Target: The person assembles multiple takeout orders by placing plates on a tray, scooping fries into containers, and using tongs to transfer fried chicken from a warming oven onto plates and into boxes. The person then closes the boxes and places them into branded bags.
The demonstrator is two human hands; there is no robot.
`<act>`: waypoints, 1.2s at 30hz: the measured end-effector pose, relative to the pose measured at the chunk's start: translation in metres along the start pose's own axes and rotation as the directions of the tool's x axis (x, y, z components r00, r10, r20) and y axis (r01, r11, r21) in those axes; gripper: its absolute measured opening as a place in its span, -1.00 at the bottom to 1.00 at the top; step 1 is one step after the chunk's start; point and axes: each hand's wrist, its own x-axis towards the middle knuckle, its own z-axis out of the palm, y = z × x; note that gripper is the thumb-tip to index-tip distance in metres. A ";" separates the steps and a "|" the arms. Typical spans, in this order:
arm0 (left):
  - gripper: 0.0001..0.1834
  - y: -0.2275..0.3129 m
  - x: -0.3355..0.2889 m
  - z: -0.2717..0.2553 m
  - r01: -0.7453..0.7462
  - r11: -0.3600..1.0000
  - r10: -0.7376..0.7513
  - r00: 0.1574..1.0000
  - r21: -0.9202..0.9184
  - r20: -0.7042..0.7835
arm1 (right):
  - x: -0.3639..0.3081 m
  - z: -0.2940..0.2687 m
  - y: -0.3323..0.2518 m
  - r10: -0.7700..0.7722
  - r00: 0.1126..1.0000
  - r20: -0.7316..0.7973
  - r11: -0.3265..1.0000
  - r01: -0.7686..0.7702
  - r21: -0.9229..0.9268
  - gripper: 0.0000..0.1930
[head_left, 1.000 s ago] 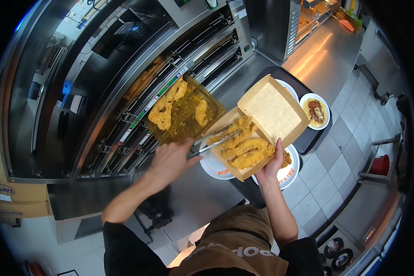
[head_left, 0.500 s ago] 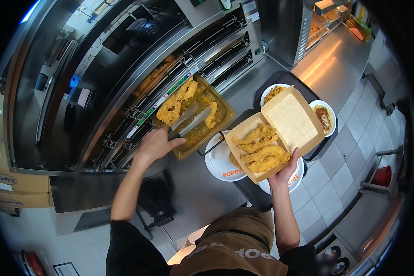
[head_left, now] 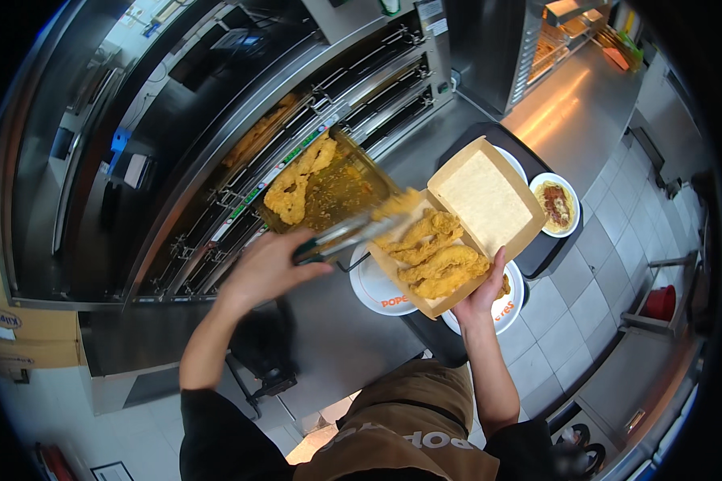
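My left hand [head_left: 261, 268] is closed around metal tongs [head_left: 349, 232] with dark green grips. Their tips are blurred and hold a piece of fried chicken [head_left: 399, 202] by the near left edge of an open cardboard box [head_left: 489, 200]. From below, my right hand [head_left: 483, 303] grips the box, thumb on its right side. Several fried chicken strips [head_left: 444, 271] lie in the box's lower half; its lid is folded back. Left of it, an amber pan [head_left: 349, 188] juts out of the warming cabinet, with fried chicken [head_left: 298, 183] along its far left side and crumbs on its floor.
A white plate [head_left: 365, 280] and a second plate [head_left: 515, 303] sit partly under the box. Behind it, a dark tray [head_left: 549, 256] carries a round bowl of topped food [head_left: 557, 206]. The warming cabinet [head_left: 377, 96] with racks borders the steel counter [head_left: 333, 337].
The tongs have lifted a chicken piece out of the pan and swung right toward the box. The box has shifted slightly left in view.
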 end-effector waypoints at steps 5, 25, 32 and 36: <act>-0.38 0.021 0.016 0.019 0.036 0.982 -0.039 0.999 0.185 0.010 | 0.002 0.000 0.007 -0.023 0.999 -0.027 0.998 0.021 -0.053 -0.20; -0.32 -0.065 0.005 0.072 0.568 0.756 -0.549 0.821 0.325 -0.158 | 0.010 -0.016 0.005 -0.063 0.998 -0.021 0.998 0.063 -0.026 -0.28; -0.36 -0.041 -0.014 0.037 0.465 0.885 -0.453 0.868 0.015 -0.204 | 0.009 -0.018 0.007 -0.017 0.996 0.089 0.999 0.014 0.035 -0.24; -0.44 0.006 -0.050 0.019 0.246 0.969 -0.245 0.954 -0.019 -0.174 | 0.004 -0.013 0.015 -0.050 0.998 0.043 0.999 0.049 0.009 -0.20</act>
